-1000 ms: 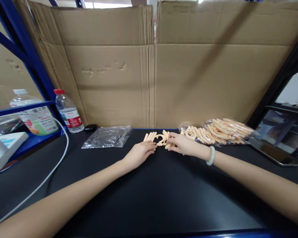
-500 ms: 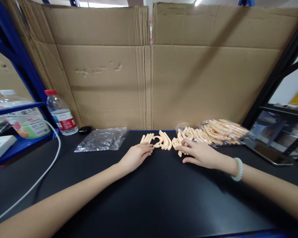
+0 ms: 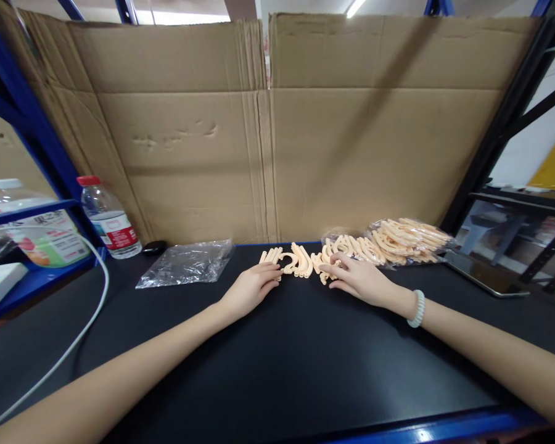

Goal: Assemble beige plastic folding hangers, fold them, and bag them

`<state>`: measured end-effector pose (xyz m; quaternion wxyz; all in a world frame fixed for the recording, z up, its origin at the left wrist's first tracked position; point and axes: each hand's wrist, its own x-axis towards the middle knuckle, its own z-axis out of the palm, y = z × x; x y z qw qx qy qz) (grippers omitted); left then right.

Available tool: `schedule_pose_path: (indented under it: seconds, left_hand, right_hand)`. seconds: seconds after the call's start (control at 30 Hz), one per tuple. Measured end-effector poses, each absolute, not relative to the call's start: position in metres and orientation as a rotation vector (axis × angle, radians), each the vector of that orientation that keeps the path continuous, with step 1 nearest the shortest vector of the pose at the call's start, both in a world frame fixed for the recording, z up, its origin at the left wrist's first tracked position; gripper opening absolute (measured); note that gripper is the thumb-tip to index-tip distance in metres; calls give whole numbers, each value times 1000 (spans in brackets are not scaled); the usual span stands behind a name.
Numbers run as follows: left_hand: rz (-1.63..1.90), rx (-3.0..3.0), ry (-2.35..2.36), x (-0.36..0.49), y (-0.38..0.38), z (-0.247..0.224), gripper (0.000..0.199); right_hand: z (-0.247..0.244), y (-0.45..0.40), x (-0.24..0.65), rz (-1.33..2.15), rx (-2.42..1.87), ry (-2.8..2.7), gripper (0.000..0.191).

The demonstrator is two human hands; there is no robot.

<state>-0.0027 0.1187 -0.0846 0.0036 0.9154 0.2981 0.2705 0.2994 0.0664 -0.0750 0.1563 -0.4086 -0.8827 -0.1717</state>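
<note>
On the black table lie cream-coloured, foam-like pieces in small groups. My left hand [image 3: 254, 287] rests, fingers stretched out, on the near ends of several straight pieces [image 3: 270, 255]. Beside its fingertips are a curved piece [image 3: 287, 261] and a row of bent strips [image 3: 301, 261]. My right hand [image 3: 359, 279] has its fingers apart over a pile of curved pieces [image 3: 324, 261], touching them; the fingers partly cover that pile. Just behind the right hand, more pieces spill from a clear plastic bag [image 3: 409, 239] full of similar strips.
An empty clear plastic bag [image 3: 185, 264] lies flat at the left. A red-capped water bottle [image 3: 113, 222] and a small black object [image 3: 154, 247] stand near the cardboard wall [image 3: 189, 135]. A white cable [image 3: 95, 314] crosses the left side. A tablet-like flat object [image 3: 485, 274] lies at right.
The whole view has shifted slightly, so things appear a little further left. Both hands stay at the same groups of pieces; the right fingers have shifted only slightly.
</note>
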Motion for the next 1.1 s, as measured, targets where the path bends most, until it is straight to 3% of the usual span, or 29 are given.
schedule_pose_path:
  seconds: [0.2, 0.33, 0.47, 0.83, 1.1]
  left_hand:
    - [1073, 2790, 946, -10, 103, -76, 20]
    - [1133, 2701, 1040, -20, 97, -65, 11]
    - [1086, 2659, 1083, -27, 104, -64, 7]
    - [865, 2697, 1077, -27, 105, -72, 31]
    - [848, 2722, 1047, -25, 102, -71, 19]
  right_hand:
    - [-66, 52, 312, -383, -1131, -2070, 27]
    - [-64, 51, 313, -236, -1242, -1906, 37]
    - [-72, 51, 308, -191, -1288, -1984, 42]
    - [-84, 49, 300, -210, -1284, -2190, 39]
    - [-85, 46, 296, -178, -1301, -2386, 35]
